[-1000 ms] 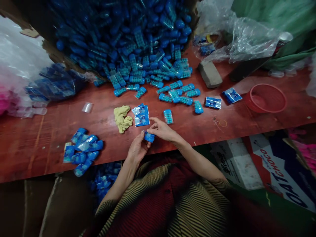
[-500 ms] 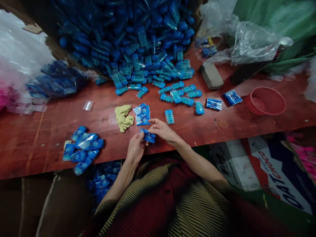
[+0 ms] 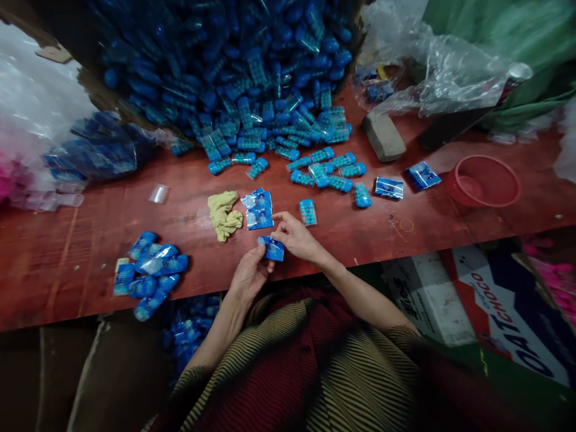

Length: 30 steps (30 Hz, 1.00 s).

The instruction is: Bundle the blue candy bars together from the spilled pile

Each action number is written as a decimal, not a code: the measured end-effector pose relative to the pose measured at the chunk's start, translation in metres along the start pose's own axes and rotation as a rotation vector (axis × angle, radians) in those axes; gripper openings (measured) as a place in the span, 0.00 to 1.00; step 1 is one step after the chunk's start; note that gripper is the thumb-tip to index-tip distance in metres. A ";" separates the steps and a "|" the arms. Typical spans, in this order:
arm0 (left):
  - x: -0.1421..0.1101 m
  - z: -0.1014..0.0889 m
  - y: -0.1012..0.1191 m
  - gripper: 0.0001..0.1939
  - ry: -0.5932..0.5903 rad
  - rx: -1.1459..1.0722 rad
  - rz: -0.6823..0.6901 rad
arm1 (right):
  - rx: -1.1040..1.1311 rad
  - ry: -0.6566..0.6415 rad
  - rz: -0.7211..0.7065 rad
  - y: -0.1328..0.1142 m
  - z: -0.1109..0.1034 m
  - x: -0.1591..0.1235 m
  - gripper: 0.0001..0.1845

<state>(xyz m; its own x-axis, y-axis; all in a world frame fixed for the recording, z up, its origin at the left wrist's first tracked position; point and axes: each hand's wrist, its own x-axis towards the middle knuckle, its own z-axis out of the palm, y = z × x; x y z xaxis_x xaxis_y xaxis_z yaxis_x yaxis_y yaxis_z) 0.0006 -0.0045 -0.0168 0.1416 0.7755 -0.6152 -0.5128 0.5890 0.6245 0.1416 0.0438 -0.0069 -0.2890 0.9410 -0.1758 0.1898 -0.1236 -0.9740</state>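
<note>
Near the table's front edge, my left hand [image 3: 249, 271] pinches a small blue printed wrapper [image 3: 273, 248] by its left side. At the wrapper's upper right edge is my right hand [image 3: 298, 238], thumb against it and index finger stretched out beyond. Just behind lie several flat blue wrappers [image 3: 260, 211], close to the right fingertip. A crumpled yellow-green cloth [image 3: 224, 217] rests left of them. To the right of these wrappers stands one clear bottle [image 3: 308, 212] with a blue cap and pale blue balls inside.
A large heap of blue-capped bottles [image 3: 252, 78] spills from a box at the back. Several wrapped bottles [image 3: 155, 264] are piled at the front left. On the right are a grey block [image 3: 384, 137], stacks of wrappers [image 3: 389, 188] and a red basket [image 3: 484, 204].
The wrapper in my hands has turned so that more of its printed face shows. Both hands stay at nearly the same spot. The view has shifted slightly.
</note>
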 end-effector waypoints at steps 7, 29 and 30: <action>-0.001 0.002 0.003 0.12 0.066 -0.052 -0.019 | 0.034 -0.105 -0.021 -0.001 -0.003 -0.003 0.25; -0.007 0.008 0.003 0.14 0.135 -0.209 -0.221 | -1.078 0.192 0.264 -0.003 -0.049 0.010 0.23; -0.007 0.008 0.003 0.14 0.138 -0.204 -0.216 | -1.059 0.178 0.253 -0.001 -0.050 0.011 0.22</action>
<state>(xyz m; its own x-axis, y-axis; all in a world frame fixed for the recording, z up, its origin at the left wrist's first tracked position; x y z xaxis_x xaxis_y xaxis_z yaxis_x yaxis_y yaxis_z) 0.0043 -0.0062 -0.0069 0.1566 0.5916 -0.7909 -0.6445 0.6680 0.3720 0.1849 0.0701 -0.0007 -0.0054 0.9690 -0.2470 0.9571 -0.0666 -0.2822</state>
